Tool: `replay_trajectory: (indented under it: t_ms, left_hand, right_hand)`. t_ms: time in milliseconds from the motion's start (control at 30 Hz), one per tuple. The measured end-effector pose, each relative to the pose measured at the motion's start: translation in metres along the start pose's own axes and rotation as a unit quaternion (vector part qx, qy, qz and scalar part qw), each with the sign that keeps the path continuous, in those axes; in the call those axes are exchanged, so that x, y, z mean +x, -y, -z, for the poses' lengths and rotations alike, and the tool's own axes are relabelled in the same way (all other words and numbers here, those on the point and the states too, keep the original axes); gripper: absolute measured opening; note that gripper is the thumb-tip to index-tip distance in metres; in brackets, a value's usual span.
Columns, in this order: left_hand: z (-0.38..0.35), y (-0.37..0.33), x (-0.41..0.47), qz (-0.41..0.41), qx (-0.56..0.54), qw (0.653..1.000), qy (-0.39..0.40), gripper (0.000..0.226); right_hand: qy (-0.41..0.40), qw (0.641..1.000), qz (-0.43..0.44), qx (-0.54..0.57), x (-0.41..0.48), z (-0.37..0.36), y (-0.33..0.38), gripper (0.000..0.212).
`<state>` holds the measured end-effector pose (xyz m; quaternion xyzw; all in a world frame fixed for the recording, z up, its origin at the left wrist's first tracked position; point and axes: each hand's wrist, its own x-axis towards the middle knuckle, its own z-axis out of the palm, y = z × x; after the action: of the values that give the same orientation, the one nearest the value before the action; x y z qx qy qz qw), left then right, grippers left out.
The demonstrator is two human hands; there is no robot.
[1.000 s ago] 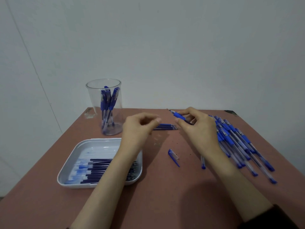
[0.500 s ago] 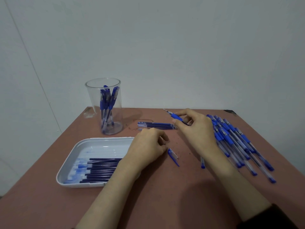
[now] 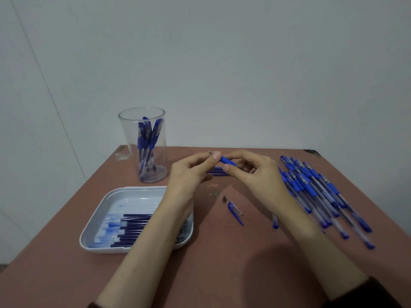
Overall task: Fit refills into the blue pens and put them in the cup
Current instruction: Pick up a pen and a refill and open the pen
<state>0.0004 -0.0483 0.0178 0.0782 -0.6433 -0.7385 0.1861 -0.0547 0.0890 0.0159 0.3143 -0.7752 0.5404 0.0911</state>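
**Q:** Head view: where is the pen, and how do the hands stand?

**A:** The pen (image 3: 226,161) is held above the bench (image 3: 222,263), its long axis left to right, point leftward. The right hand (image 3: 262,178) grips the barrel; the left hand (image 3: 191,172) pinches the point end.

**Q:** And the cup?

**A:** The cup (image 3: 130,141) stands far left, nearer the left hand. A loose cap (image 3: 234,209) lies on the near side.

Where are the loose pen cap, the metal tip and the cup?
loose pen cap (image 3: 233,208), head view, on its blue body.
metal tip (image 3: 224,198), head view, on its middle.
cup (image 3: 131,141), head view, on its clear left wall.
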Motion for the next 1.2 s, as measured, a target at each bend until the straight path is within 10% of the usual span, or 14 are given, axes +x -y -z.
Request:
replay_trajectory:
  t_ms: [300, 867, 1033, 1200]
  left_hand:
    - [0.007, -0.009, 0.005, -0.016, -0.162, 0.982, -0.091, 0.01]
    - [0.005, -0.008, 0.003, -0.096, -0.148, 0.982, -0.074, 0.013]
    - [0.015, -0.02, 0.006, -0.257, 0.08, 0.952, -0.144, 0.023]
    - [0.006, -0.039, 0.058, -0.191, 0.487, 0.852, -0.009, 0.025]
  right_hand:
    - [-0.009, 0.998, -0.033, -0.047, 0.003, 0.005, -0.009, 0.023]
    - [-0.007, 0.998, -0.046, -0.042, 0.005, 0.007, -0.013, 0.024]
    - [-0.041, 0.994, -0.077, -0.068, 0.008, 0.012, -0.023, 0.015]
    - [-0.127, 0.987, -0.094, -0.038, 0.014, 0.019, -0.03, 0.012]
